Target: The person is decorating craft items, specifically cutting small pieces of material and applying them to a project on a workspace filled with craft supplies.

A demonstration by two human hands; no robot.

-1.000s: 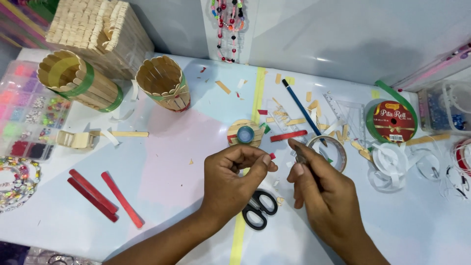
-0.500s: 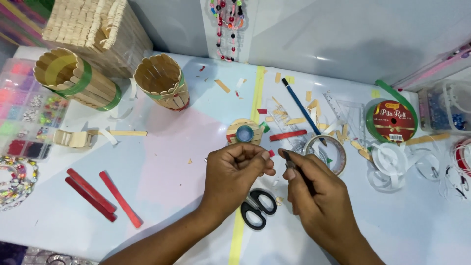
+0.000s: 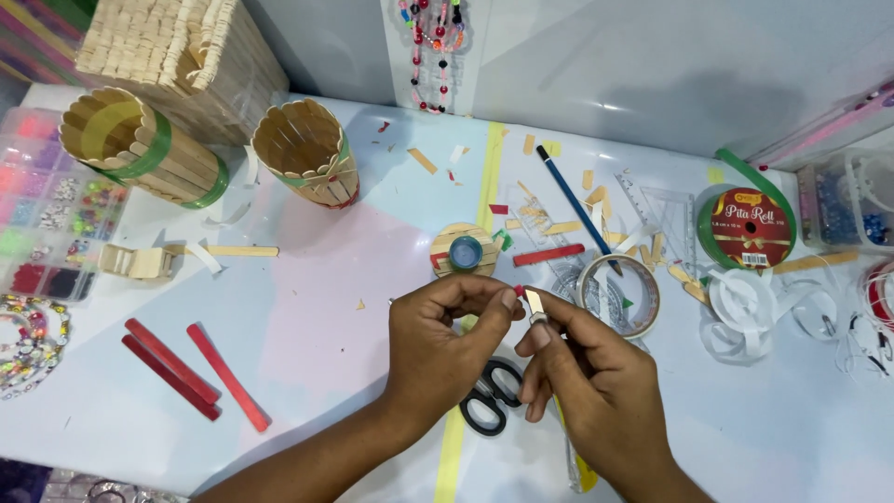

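My left hand (image 3: 445, 346) pinches a tiny red piece (image 3: 519, 291) between thumb and fingertips. My right hand (image 3: 596, 387) grips a small craft knife (image 3: 535, 302), its blade tip pointing up and almost touching the red piece. Both hands hover just above the table. Black-handled scissors (image 3: 486, 402) lie under them on a yellow strip. A round disc of wooden sticks with a blue cap (image 3: 463, 250) sits just beyond the hands.
A clear tape roll (image 3: 619, 294), a red stick (image 3: 548, 254) and a blue pencil (image 3: 570, 201) lie to the right of the disc. A green ribbon spool (image 3: 745, 229) is far right. Three red sticks (image 3: 194, 371) lie left. Two stick cups (image 3: 304, 149) (image 3: 140, 149) and a bead box (image 3: 42, 219) stand back left.
My hands have closed in on each other. The right hand has turned the knife's blade up to the red piece in the left fingertips.
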